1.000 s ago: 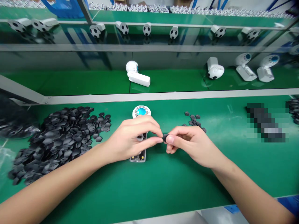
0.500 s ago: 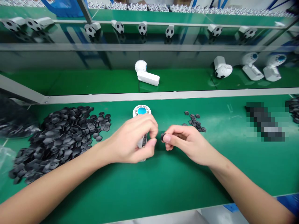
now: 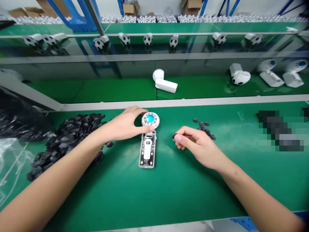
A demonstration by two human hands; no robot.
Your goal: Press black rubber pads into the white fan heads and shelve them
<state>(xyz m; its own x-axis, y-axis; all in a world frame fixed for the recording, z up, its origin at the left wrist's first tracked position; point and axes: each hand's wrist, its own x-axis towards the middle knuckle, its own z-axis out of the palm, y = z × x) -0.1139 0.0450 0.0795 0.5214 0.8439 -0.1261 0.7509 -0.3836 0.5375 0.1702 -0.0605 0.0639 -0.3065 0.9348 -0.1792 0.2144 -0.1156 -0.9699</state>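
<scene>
Fan (image 3: 147, 145) lies flat: white round head, blue centre, clear handle.

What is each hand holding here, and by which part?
The right hand pinches a small black piece between thumb and fingertip. The left hand has its grip on the round head of the device, thumb below, fingers above.

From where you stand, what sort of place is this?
Probably a factory assembly line: a heap of identical black plastic hexagon pieces, a row of white football-patterned gadgets on the upper shelf, and a half-built clear-cased unit held by the left hand.
</scene>
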